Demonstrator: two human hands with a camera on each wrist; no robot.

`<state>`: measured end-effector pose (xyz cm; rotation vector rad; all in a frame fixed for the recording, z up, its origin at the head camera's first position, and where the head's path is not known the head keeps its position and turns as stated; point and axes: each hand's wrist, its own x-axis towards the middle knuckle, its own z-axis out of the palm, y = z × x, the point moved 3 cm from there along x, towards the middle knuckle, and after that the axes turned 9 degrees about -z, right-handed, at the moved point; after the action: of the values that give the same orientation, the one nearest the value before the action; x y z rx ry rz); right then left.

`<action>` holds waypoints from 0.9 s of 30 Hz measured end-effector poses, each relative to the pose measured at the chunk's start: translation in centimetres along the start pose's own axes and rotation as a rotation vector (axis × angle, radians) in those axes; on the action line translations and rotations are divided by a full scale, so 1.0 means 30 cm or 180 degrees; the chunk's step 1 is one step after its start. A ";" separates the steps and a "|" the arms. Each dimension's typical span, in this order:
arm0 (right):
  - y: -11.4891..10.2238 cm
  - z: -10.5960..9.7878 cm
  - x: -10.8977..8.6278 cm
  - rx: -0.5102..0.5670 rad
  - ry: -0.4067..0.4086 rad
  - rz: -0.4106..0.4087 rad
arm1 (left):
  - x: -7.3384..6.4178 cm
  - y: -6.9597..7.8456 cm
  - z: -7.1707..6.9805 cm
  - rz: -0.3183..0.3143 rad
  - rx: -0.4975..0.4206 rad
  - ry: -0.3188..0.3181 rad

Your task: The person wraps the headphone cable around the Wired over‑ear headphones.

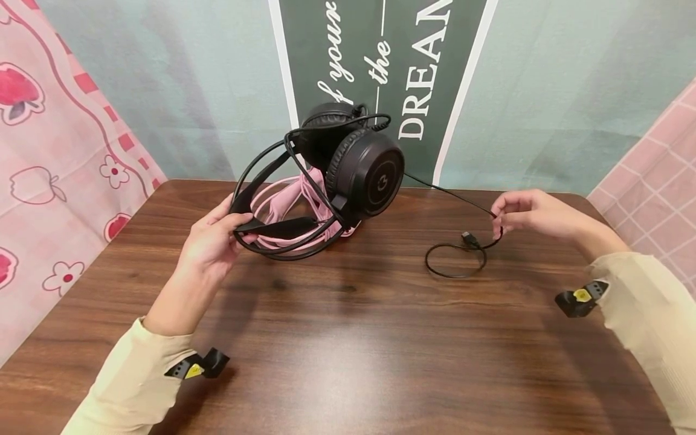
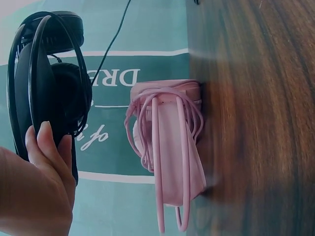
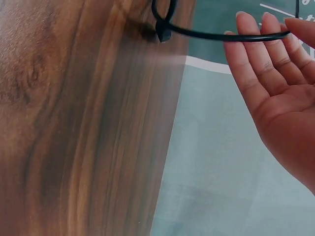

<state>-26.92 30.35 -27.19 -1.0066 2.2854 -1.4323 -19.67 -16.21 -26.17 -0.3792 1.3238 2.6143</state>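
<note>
Black over-ear headphones (image 1: 375,175) are held up above the table by my left hand (image 1: 209,244), which grips them at the headband (image 1: 283,228). Part of their cable loops around the headband and ear cups. From the cups the black cable (image 1: 451,196) runs right to my right hand (image 1: 524,214), whose thumb and fingers pinch it. Below that hand the cable's end hangs in a loop with a USB plug (image 1: 470,240). In the right wrist view the cable (image 3: 221,37) crosses the fingertips. Behind the black pair, pink headphones (image 2: 172,147) rest on the table, partly hidden in the head view.
The brown wooden table (image 1: 348,338) ends at a pale green cloth backdrop (image 1: 217,90) with a dark lettered panel (image 1: 380,54). A pink patterned curtain (image 1: 65,181) hangs at the left, and a pink tiled surface (image 1: 658,175) stands at the right.
</note>
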 end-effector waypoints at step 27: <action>0.015 -0.025 -0.036 -0.0350 0.0011 0.0156 | -0.019 0.026 -0.041 0.0027 0.0061 0.0029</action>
<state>-26.74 31.70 -27.37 -0.9721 2.3970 -1.3028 -19.16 -17.69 -26.10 -0.3839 1.3551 2.6079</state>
